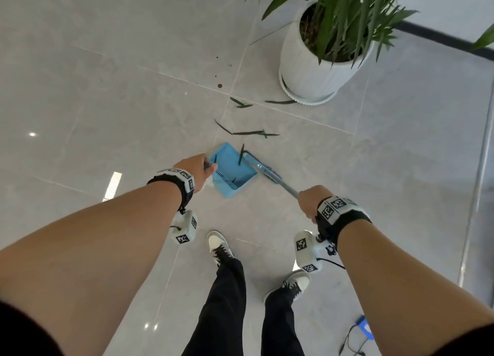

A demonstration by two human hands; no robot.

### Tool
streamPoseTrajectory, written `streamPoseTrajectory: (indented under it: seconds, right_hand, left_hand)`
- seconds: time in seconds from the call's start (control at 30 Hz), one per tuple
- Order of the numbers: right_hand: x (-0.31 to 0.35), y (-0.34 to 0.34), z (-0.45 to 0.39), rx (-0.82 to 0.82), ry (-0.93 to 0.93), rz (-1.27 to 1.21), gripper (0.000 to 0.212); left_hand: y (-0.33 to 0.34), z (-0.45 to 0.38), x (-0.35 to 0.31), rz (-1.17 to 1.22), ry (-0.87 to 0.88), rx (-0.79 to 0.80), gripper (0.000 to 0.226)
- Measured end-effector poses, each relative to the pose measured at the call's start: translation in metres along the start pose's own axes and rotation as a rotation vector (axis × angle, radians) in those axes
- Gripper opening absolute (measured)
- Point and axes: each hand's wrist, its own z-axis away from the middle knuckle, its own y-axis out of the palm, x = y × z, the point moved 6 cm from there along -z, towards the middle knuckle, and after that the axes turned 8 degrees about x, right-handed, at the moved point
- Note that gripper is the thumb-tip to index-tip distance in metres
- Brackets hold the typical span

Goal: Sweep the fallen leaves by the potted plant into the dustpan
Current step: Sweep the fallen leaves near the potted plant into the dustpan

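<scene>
A blue dustpan point(227, 171) rests on the grey tiled floor, and my left hand point(196, 169) grips its handle at the left side. My right hand point(311, 202) is closed around the handle of a blue broom point(263, 169), whose head lies along the dustpan's right edge. One dark leaf point(241, 155) lies at the pan's mouth by the broom tip. Several fallen green leaves point(250, 133) lie just beyond the pan, and more leaves point(242, 103) lie closer to the white potted plant point(315, 64) at the upper right.
Brown soil specks point(219, 85) dot the floor left of the pot. My two feet in black-and-white shoes point(220, 244) stand behind the dustpan. A blue device with a cable point(365, 329) lies at the lower right. A dark baseboard point(441, 38) runs behind the pot.
</scene>
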Motion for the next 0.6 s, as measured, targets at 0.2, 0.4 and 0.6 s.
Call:
streamPoseTrajectory:
  seconds: [0.2, 0.4, 0.6]
  right_hand:
    - [0.001, 0.000, 0.008, -0.021, -0.092, 0.192, 0.033]
    - [0.036, 0.021, -0.020, 0.049, -0.070, 0.282, 0.026]
    - [0.045, 0.010, 0.021, 0.005, -0.169, 0.450, 0.028]
  left_hand:
    - [0.002, -0.001, 0.009, 0.043, 0.005, 0.000, 0.033]
    - [0.001, -0.003, 0.004, 0.031, 0.023, -0.006, 0.034]
    - [0.000, 0.002, 0.007, 0.064, 0.008, 0.006, 0.034]
